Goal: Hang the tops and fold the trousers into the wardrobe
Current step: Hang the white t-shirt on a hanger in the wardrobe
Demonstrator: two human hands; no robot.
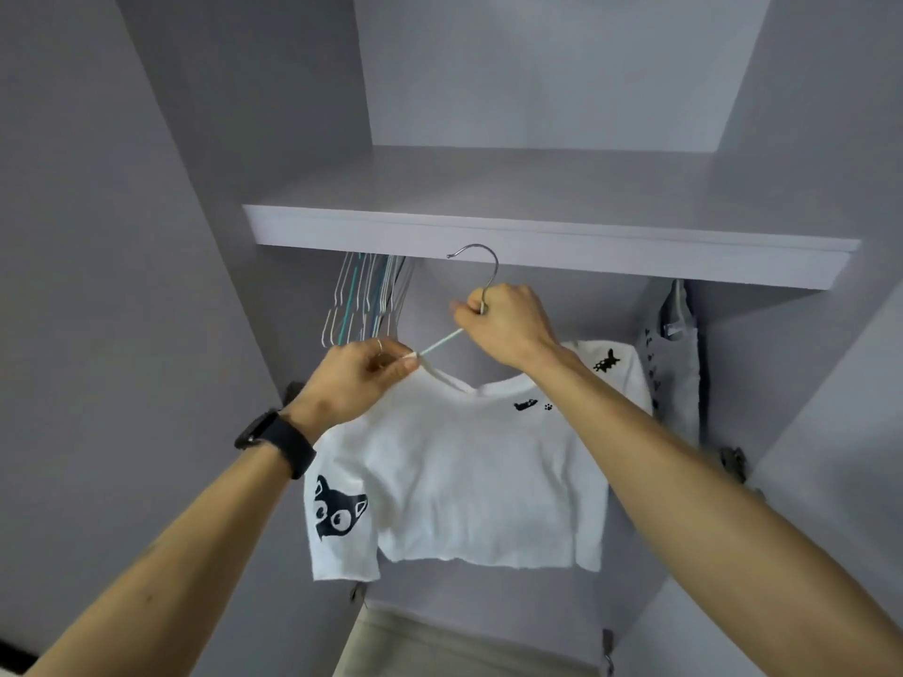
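Observation:
A white cropped top point(469, 476) with black cat prints hangs from a thin hanger point(440, 343) with a metal hook point(481, 259). My right hand point(503, 324) grips the hanger at the base of the hook, just under the shelf edge. My left hand point(359, 378) pinches the top's neckline at the hanger's left arm. The right shoulder of the top lies behind my right forearm.
A grey wardrobe shelf point(537, 237) runs across above the hook. Several bare hangers point(364, 300) hang at the left under it. A grey printed garment point(677, 354) hangs at the right. Beige fabric point(464, 647) lies at the bottom. Door hinges point(733, 461) sit on the side walls.

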